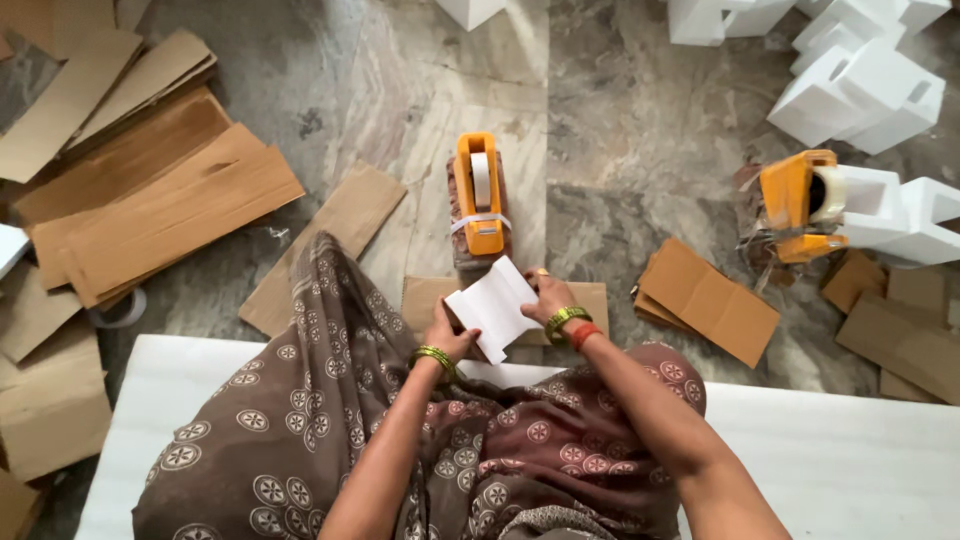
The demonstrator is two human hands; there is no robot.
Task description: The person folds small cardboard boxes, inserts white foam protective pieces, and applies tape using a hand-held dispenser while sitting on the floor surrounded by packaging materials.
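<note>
Plainly, the white block (492,305) sat between both hands above a cardboard sheet (590,297) on the floor, just in front of the orange tape dispenser (479,195); the left hand (447,335) pinched its lower edge, the right hand (549,297) clamped its far side; it looked light, stiff and crumbly (likely foam), best gripped gently by opposite edges.
</note>
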